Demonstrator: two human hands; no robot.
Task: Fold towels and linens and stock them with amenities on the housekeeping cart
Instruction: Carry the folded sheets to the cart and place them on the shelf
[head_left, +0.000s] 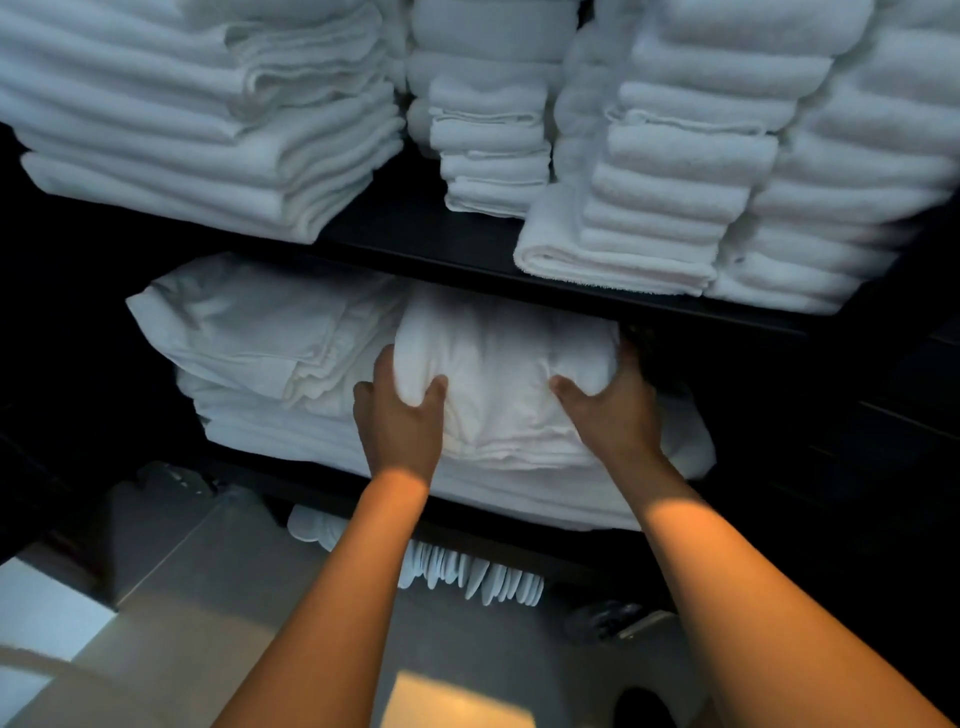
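Left hand (397, 415) and right hand (610, 410), both gripping a folded white sheet (498, 364) on the middle shelf (363, 499), thumbs pressed into it. Towel stacks (675, 171) at 12 o'clock above; white slippers (467, 566) at 6 o'clock below.

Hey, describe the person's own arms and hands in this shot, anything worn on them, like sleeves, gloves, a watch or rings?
Both forearms are bare as far as the frame shows: no sleeves or cuffs in view. The left hand and right hand wear no gloves. No watch, bracelet or band shows at either wrist, and no ring shows on the visible fingers, though most fingertips are hidden in the linen. The hands lie in shadow; warm light falls across the forearms.
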